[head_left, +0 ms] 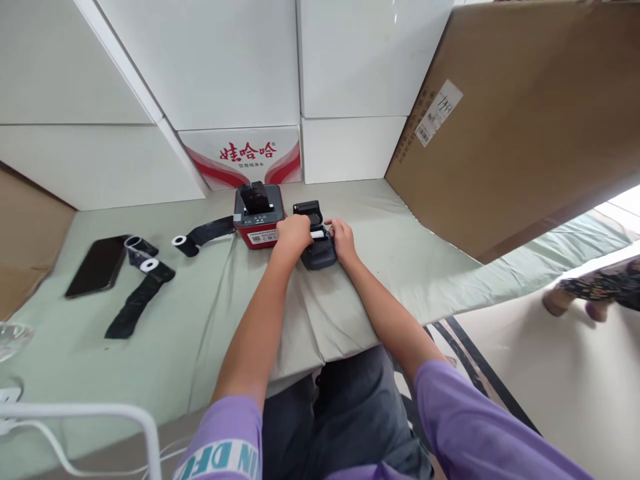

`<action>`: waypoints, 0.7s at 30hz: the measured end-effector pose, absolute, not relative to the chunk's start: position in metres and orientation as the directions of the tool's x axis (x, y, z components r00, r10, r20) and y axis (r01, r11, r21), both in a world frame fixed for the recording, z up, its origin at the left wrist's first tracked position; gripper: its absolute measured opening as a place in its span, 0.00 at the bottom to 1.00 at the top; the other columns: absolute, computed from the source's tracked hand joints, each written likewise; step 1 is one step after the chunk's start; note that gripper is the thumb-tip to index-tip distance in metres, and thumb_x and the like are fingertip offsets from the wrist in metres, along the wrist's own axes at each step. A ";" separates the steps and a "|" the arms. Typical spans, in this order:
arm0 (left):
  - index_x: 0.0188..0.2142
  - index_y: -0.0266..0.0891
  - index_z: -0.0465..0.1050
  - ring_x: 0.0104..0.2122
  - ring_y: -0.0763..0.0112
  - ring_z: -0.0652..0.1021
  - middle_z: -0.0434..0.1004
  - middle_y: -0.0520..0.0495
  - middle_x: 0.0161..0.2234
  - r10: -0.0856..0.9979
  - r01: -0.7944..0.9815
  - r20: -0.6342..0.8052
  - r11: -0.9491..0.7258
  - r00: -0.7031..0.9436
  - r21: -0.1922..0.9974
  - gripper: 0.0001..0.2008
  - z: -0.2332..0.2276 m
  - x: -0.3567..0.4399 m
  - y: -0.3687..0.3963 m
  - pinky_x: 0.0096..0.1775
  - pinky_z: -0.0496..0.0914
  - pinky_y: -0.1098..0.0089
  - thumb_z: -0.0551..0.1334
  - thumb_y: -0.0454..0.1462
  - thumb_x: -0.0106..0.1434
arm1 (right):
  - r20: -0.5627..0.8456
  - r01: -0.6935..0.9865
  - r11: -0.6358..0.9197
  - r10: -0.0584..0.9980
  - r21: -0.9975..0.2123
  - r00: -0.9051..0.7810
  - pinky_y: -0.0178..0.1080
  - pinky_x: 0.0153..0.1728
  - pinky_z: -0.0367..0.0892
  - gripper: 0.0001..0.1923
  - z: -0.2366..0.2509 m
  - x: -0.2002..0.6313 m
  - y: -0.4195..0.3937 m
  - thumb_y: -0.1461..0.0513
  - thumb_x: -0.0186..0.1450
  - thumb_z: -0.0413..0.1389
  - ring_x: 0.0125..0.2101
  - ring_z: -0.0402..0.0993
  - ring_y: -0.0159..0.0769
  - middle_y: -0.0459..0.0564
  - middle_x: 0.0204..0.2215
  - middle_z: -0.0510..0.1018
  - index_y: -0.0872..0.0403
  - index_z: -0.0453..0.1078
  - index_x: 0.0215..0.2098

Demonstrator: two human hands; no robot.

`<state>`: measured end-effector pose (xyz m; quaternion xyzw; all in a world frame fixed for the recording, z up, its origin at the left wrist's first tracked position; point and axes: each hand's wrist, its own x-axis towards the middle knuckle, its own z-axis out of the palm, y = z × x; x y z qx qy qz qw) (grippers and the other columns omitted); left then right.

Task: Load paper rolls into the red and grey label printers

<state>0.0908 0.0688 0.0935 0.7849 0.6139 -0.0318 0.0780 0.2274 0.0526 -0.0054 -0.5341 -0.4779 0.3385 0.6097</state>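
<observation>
Closest of all are the person's purple sleeves and dark trousers, and from there two bare arms reach away over a table with a pale green cloth (200,320). At the end of the arms both hands meet on a small dark printer (319,252), which sits near the middle of the table. The left hand (294,233) lies over the printer's left side and top, its fingers bent down on it. The right hand (342,240) is pressed against the right side, fingers curled around the edge. So the printer is right between the two hands and touching both, and neither hand is nearer than the other. It is a little boxy thing, dark grey, and its long side runs from near to far. Its lid (308,211) stands open at the far end, and a white paper roll (318,235) shows in the gap between the hands. Just to the left, and touching or almost touching it, stands a red printer (259,215) with a black top. Further left on the cloth lie a black strip with a white core (193,240), another one (143,293), and a dark phone (97,265). Beyond it all are white boxes (200,67) and, to the right, a big brown carton (525,120) leaning over.
</observation>
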 end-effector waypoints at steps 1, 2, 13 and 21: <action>0.54 0.38 0.80 0.52 0.48 0.82 0.83 0.31 0.51 0.957 0.967 -0.149 -0.241 0.251 0.079 0.22 0.097 0.090 0.068 0.51 0.76 0.60 0.69 0.37 0.59 | 0.215 0.093 0.196 0.926 -0.976 0.312 0.38 0.29 0.59 0.23 -0.006 0.227 0.053 0.42 0.67 0.50 0.24 0.59 0.33 0.41 0.20 0.61 0.51 0.72 0.33; 0.53 0.38 0.81 0.52 0.48 0.82 0.83 0.32 0.50 0.955 0.966 -0.149 -0.247 0.256 0.075 0.22 0.100 0.089 0.067 0.51 0.76 0.59 0.70 0.38 0.59 | 0.211 0.091 0.192 0.927 -0.977 0.311 0.38 0.29 0.58 0.23 -0.006 0.228 0.054 0.42 0.68 0.50 0.24 0.59 0.33 0.41 0.21 0.61 0.51 0.71 0.34; 0.51 0.42 0.83 0.51 0.51 0.82 0.84 0.37 0.51 0.948 0.953 -0.119 -0.285 0.296 0.102 0.20 0.126 0.078 0.053 0.51 0.75 0.62 0.71 0.38 0.58 | 0.303 0.258 0.237 0.918 -0.937 0.255 0.39 0.44 0.66 0.18 -0.007 0.227 0.054 0.49 0.71 0.48 0.39 0.72 0.39 0.48 0.34 0.78 0.51 0.71 0.34; 0.51 0.41 0.83 0.52 0.46 0.82 0.83 0.34 0.51 0.945 0.960 -0.172 -0.273 0.279 0.061 0.18 0.113 0.080 0.059 0.52 0.75 0.56 0.69 0.35 0.60 | 0.273 0.317 0.200 0.940 -0.927 0.205 0.42 0.44 0.68 0.09 -0.011 0.230 0.062 0.57 0.66 0.57 0.36 0.73 0.38 0.49 0.37 0.80 0.52 0.75 0.40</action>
